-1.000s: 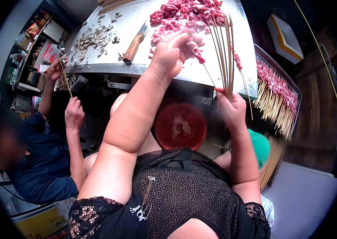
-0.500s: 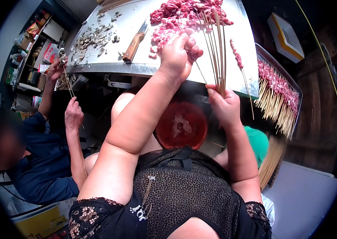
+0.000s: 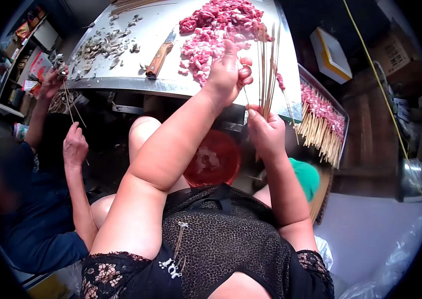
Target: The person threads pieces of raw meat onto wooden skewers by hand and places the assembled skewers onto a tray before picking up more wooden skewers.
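Note:
My left hand (image 3: 228, 74) is closed at the near edge of a pile of cut raw meat (image 3: 206, 47), its thumb pointing up. The upper end of one thin bamboo skewer (image 3: 246, 95) runs into its curled fingers; any meat inside them is hidden. Lower on the right, my right hand (image 3: 267, 130) grips the bottom of that skewer together with an upright bundle of bare skewers (image 3: 270, 74). A skewer threaded with meat (image 3: 281, 82) lies on the white table (image 3: 171, 84) just right of the bundle.
A wooden-handled knife (image 3: 160, 59) and greyish pieces (image 3: 104, 47) lie on the table. At right stands a tray of loaded meat skewers (image 3: 316, 107). A red basin (image 3: 216, 162) sits below. At left, a co-worker's hands (image 3: 75, 145) hold skewers. A white-and-yellow box (image 3: 330, 55) is beyond.
The whole view has shifted, so table and tray appear further left. My left thumb has lifted upward from the curled fingers. My right hand keeps hold of the skewers.

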{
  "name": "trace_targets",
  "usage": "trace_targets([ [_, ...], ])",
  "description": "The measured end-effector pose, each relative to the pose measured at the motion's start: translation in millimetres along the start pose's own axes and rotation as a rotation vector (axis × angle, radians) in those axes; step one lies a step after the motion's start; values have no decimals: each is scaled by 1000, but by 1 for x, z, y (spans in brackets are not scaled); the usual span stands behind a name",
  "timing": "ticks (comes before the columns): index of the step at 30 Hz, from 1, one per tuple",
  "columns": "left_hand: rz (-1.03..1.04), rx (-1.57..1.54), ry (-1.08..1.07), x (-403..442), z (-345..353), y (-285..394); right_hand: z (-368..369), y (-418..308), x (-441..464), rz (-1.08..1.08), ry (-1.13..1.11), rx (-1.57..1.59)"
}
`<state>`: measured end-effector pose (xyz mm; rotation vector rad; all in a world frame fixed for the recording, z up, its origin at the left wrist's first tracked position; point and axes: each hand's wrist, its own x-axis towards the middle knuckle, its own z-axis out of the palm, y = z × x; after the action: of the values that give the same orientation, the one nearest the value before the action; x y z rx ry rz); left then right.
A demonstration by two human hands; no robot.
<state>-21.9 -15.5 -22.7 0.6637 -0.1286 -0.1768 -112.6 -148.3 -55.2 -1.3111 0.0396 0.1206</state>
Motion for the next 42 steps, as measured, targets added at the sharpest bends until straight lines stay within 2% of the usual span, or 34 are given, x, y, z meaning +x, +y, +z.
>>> trace_targets([
  [5,-32,-14,-33,5,-13,9,-3,0,-9,-25,79,-34],
  [9,-76,104,-10,-3,-6,14,-2,3,-20,-22,109,-41],
  [17,-86,98,-103,-9,-7,13,5,-16,-34,76,63,53],
  [20,-110,15,-45,-10,-3,11,8,-13,-34,92,71,78],
  [23,-144,-127,-94,-7,-8,6,12,-10,-31,87,75,46],
  [24,-153,-151,-17,-12,1,8,15,-10,-31,86,76,45],
  [29,-144,-117,16,-16,2,12,27,-9,-32,72,26,68],
  [31,-85,-180,-128,-15,1,10,27,-12,-32,53,24,50],
  [33,-150,-146,-174,-14,2,11,23,-16,-30,0,115,59],
  [36,-239,26,-148,-11,-4,8,13,-18,-28,-34,134,55],
  [39,-332,213,-275,-18,1,8,9,-20,-27,-57,151,65],
  [42,-357,129,-268,-18,-3,-1,9,-20,-27,-44,169,79],
])
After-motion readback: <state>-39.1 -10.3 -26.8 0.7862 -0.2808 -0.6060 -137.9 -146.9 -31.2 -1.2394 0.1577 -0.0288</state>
